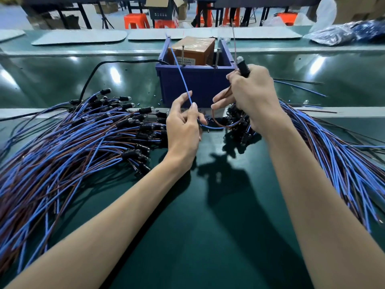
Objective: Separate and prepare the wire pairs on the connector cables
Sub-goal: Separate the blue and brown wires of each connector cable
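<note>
The step in hand appears to be splitting one cable's pair, just above the centre of the frame. The left hand [183,126] is pinching the blue wire [181,76] between thumb and forefinger, its fingers [183,97] curling round it, and the wire is rising from the pinch toward the upper middle of the frame. The right hand [252,97] is gripping the black connector [242,67] in a closed fist, clear tip pointing up, while its lower fingers [217,99] are hooking round the brown wire [218,123]. That wire is sagging in a loop between the two hands, and a thin brown strand is running straight up past the connector. How the right thumb is lying cannot be told.

A large pile of cables [73,142] is fanning across the left of the frame on the green surface [208,215], and a second pile [323,142] is spreading down the right side. A blue bin [195,84] holding an orange-brown box [191,51] is standing behind the hands.

The next move probably calls for drawing the hands apart so the two wires part down to the connector, then laying the cable on one of the piles. Pulling gently matters, since a jerk could strain the wires where they enter the connector.
</note>
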